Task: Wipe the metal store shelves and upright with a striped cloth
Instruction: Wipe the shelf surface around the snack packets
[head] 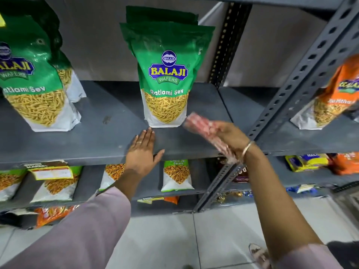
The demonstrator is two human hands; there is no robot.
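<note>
A grey metal shelf (108,133) runs across the view, joined on the right to a slotted grey upright (295,88). My left hand (142,152) lies flat on the shelf's front edge, fingers spread, holding nothing. My right hand (227,136) grips a red-and-white striped cloth (202,127), blurred by motion, over the shelf just right of a green Balaji Ratlami Sev bag (167,78). The cloth hangs down along my palm toward the wrist.
More green sev bags (37,84) stand at the left of the shelf. An orange snack bag (334,94) stands on the neighbouring shelf, right of the upright. Lower shelves (147,189) hold small snack packets. Pale floor tiles (174,239) lie below.
</note>
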